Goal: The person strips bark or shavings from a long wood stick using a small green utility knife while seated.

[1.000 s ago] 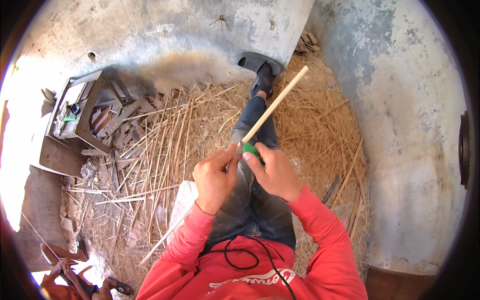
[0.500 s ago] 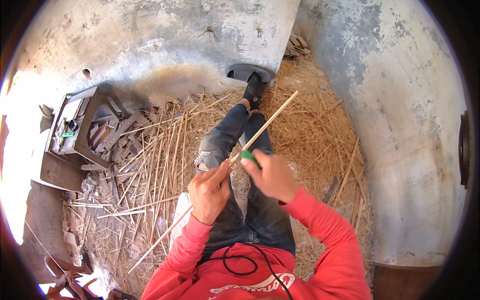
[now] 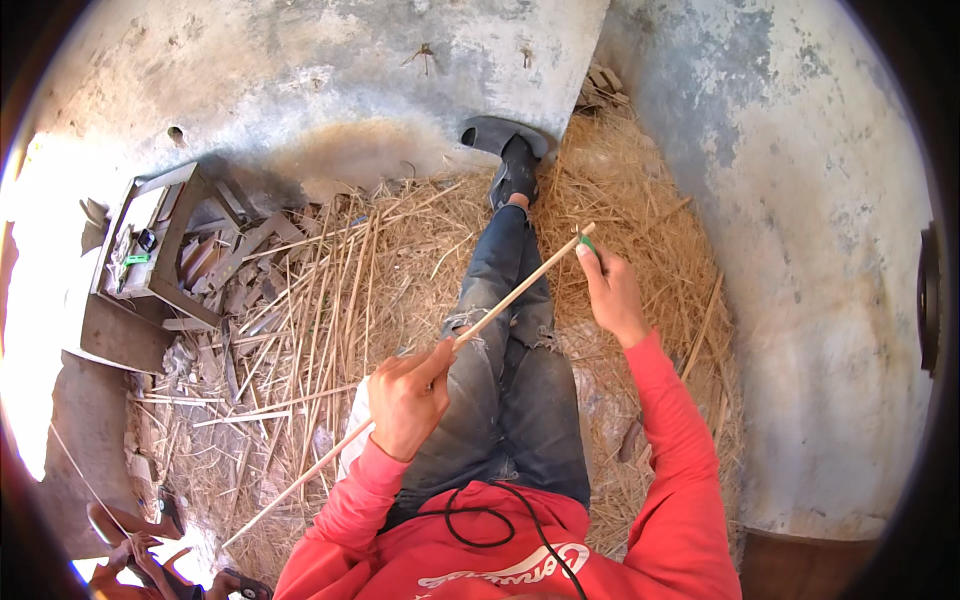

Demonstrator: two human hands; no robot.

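A long, thin pale wooden stick (image 3: 520, 290) slants across my lap, its far end up and to the right. Closed around its middle is my left hand (image 3: 408, 398), above my left thigh. Farther out, my right hand (image 3: 613, 293) is closed around a small green-handled knife (image 3: 590, 243). The knife's thin tip lies at the far end of the stick; most of the handle is hidden by my fingers. The stick's near end passes under my left wrist and reaches down to the lower left.
Straw and shavings (image 3: 640, 200) cover the floor, with several long strips (image 3: 345, 290) piled left of my legs. A small wooden table (image 3: 150, 240) at the left bears a green tool (image 3: 135, 260). Concrete walls (image 3: 800, 250) rise ahead and right. Another person's hands (image 3: 140, 550) show at lower left.
My right hand has moved with the knife away from my left hand, up and right along the stick to its far end. The stick has shifted slightly toward the lower left. My legs have moved together.
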